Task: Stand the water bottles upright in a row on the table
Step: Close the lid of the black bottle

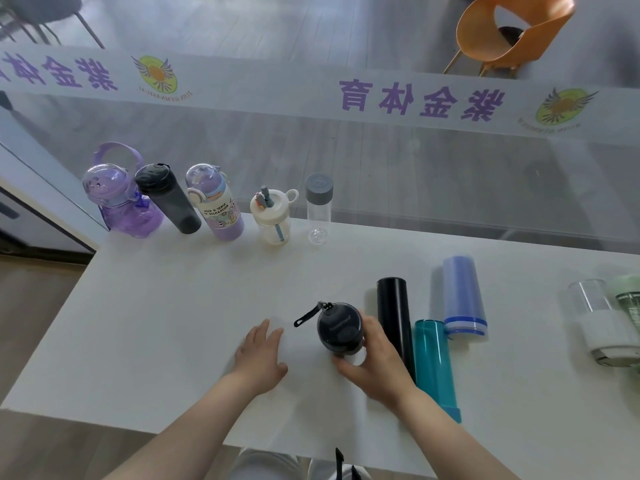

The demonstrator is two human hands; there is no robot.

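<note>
Several bottles stand upright in a row along the table's far edge: a purple jug (pixel 121 199), a dark grey bottle (pixel 168 199), a purple cartoon bottle (pixel 216 204), a small cream straw bottle (pixel 273 218) and a clear bottle with a grey cap (pixel 319 209). My right hand (pixel 374 362) grips a dark bottle with a strap (pixel 339 327), seen from above near the table's middle. My left hand (pixel 261 355) rests flat on the table beside it, holding nothing. Lying to the right are a black flask (pixel 394 317), a teal bottle (pixel 434 365), a blue bottle (pixel 462 296), a clear white-banded bottle (pixel 599 320) and a green bottle (pixel 628 299).
The white table (pixel 156 323) meets a glass wall with purple lettering along its far side. Beyond the glass stands an orange chair (pixel 512 32). The table's left edge drops to a wooden floor (pixel 31 296).
</note>
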